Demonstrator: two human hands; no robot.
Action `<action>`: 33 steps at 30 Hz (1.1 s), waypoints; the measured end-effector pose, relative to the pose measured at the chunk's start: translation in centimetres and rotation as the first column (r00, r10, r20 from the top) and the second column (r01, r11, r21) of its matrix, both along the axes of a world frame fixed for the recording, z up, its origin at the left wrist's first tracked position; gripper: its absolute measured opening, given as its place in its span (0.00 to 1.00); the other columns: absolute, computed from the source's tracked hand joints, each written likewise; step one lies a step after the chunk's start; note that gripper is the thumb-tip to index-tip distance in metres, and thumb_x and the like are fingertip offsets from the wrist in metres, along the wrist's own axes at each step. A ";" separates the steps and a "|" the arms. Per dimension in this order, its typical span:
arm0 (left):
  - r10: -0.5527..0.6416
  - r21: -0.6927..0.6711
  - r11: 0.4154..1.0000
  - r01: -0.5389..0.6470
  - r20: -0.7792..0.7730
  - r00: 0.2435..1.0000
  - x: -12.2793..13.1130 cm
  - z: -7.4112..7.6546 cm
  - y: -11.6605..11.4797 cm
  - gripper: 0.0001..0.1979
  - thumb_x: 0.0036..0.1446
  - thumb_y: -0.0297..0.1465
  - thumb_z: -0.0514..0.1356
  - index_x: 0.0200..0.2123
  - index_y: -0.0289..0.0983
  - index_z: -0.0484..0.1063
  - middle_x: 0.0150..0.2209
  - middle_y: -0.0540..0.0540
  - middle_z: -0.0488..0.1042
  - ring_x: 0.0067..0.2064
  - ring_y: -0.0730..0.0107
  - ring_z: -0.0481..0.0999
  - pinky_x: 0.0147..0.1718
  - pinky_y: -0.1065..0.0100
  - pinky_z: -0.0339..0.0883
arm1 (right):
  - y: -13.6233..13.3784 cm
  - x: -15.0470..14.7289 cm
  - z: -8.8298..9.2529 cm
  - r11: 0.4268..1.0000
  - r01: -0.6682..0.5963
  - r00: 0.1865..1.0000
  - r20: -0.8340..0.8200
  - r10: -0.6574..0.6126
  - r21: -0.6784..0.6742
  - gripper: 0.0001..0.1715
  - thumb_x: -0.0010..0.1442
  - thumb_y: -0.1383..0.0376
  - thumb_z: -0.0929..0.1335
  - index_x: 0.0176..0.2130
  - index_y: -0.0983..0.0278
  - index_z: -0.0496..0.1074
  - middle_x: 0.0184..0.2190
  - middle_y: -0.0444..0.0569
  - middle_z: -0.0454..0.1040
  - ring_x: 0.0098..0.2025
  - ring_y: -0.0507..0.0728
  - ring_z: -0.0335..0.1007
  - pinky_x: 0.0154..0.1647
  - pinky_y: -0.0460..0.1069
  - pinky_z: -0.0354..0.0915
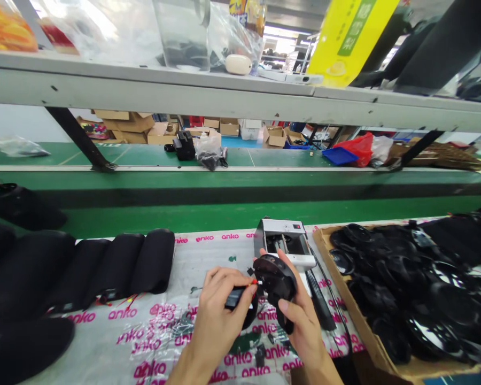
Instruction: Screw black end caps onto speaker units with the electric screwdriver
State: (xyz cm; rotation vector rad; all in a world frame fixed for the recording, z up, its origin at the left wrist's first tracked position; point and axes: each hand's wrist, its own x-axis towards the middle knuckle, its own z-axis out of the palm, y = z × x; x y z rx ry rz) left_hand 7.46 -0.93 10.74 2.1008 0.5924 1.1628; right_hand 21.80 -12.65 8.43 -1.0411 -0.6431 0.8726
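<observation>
A round black plastic housing [276,282] is held up off the worktop [88,347] in the right hand [300,315], its fingers clenched around the housing's edge. A small black part [234,298] is pinched in the left hand [218,315], fingers closed tight, w/ a red-tipped wire [254,282] just beside the housing's rim.

Risks: the thin wire could be bent or snapped if forced at a bad angle. The housing could slip if the edge grip loosens, & small bits could be lost among the loose scraps on the sheet if dropped.

Both forearms rise from the bottom of view, angled toward each other, wrists bent, hands close together.

Behind the housing sits a silver-and-white machine [282,235]. To its right is a cardboard tray [324,240] of black parts [385,299]; to its left, a row of black pads [154,261].
</observation>
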 end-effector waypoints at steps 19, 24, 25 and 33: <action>0.024 0.014 1.000 -0.024 -0.002 1.000 0.5 0.2 0.1 0.06 0.68 0.22 0.66 0.41 0.40 0.76 0.36 0.50 0.83 0.39 0.64 0.81 0.42 0.64 0.72 | 0.0 -0.2 0.0 0.999 -0.042 0.996 0.076 0.041 0.018 0.37 0.69 0.56 0.73 0.74 0.45 0.67 0.77 0.44 0.65 0.79 0.68 0.60 0.82 0.65 0.52; -0.038 0.101 0.994 0.038 0.002 0.999 0.5 0.5 0.4 0.08 0.70 0.21 0.64 0.43 0.40 0.76 0.38 0.51 0.84 0.37 0.67 0.82 0.45 0.63 0.71 | -0.3 0.3 0.7 0.996 -0.083 0.909 0.408 0.089 -0.034 0.35 0.75 0.57 0.68 0.76 0.43 0.63 0.79 0.43 0.60 0.82 0.65 0.53 0.84 0.65 0.48; -0.049 0.120 0.992 0.048 0.003 0.999 0.5 0.6 0.5 0.08 0.70 0.20 0.63 0.42 0.40 0.76 0.37 0.51 0.84 0.36 0.68 0.82 0.45 0.63 0.71 | -0.3 0.5 0.9 0.995 -0.093 0.872 0.479 0.102 -0.043 0.34 0.76 0.58 0.67 0.76 0.43 0.62 0.79 0.42 0.59 0.82 0.65 0.53 0.84 0.64 0.49; -0.091 0.203 0.974 0.103 -0.068 0.994 0.2 1.1 0.9 0.05 0.69 0.23 0.65 0.42 0.39 0.74 0.35 0.50 0.82 0.37 0.65 0.80 0.43 0.62 0.71 | -0.4 1.1 1.6 0.990 -0.072 0.809 0.574 0.127 -0.119 0.35 0.76 0.62 0.65 0.76 0.40 0.61 0.79 0.37 0.59 0.82 0.59 0.53 0.85 0.58 0.49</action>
